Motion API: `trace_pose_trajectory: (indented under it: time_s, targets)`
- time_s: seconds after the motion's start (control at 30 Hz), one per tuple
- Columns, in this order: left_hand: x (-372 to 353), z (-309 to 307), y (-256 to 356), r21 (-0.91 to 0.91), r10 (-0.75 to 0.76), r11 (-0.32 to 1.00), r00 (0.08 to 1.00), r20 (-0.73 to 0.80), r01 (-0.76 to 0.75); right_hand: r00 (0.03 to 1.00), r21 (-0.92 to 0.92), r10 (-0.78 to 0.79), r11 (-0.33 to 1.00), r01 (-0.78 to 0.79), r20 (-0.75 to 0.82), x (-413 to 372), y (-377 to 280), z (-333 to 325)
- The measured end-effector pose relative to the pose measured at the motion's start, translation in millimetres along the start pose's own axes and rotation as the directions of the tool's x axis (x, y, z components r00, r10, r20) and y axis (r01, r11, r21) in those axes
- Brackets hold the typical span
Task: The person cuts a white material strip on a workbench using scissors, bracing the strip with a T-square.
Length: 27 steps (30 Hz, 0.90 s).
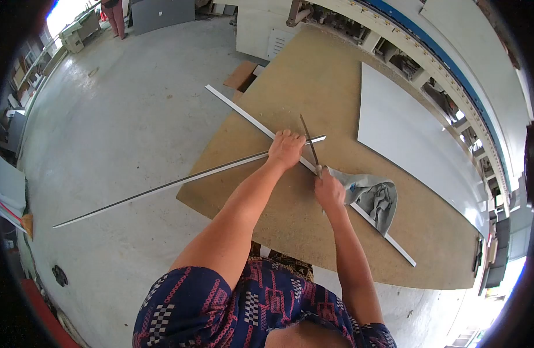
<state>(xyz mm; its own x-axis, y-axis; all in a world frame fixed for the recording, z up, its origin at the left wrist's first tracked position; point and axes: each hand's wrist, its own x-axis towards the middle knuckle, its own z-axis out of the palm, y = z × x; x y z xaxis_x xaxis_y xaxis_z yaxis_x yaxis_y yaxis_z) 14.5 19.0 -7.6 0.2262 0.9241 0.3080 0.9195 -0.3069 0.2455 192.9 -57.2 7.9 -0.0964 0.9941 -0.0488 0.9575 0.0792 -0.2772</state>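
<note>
My left hand [286,149] is closed over the crossing of two long strips on the brown board [278,200]. One is a dark-and-white trim strip [220,171], its long end hanging past the board's left edge. The other, a white strip [240,112], runs diagonally underneath. Wrapped in my right hand [329,190] is the grip of a long, thin, dark file [309,139]. Its blade lies across the trim strip's short end, right beside my left fingers. A crumpled grey cloth [372,197] covers part of the white strip near my right hand.
A large white sheet [412,139] lies on the board's right side. Behind it stands a long machine with a blue rail [438,52]. A cardboard box [242,75] sits on the floor beyond the board. Another person [113,17] stands far off at upper left.
</note>
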Motion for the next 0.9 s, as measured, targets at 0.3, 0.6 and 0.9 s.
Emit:
trace_pose_trajectory:
  time_s: [0.3,0.6,0.9]
  targets:
    - [0,5,-3,-0.012,-0.008,1.000,1.000,-0.025,0.008,0.999,-0.015,0.029,0.999,-0.029,0.017,-57,20,-8]
    - [1,6,-3,0.012,0.005,1.000,0.999,-0.045,-0.004,0.999,-0.018,-0.013,1.000,0.012,-0.051,20,-13,7]
    - [0,5,-2,0.004,0.001,1.000,1.000,0.004,-0.001,0.999,-0.055,0.029,0.998,-0.028,0.023,-57,16,-6]
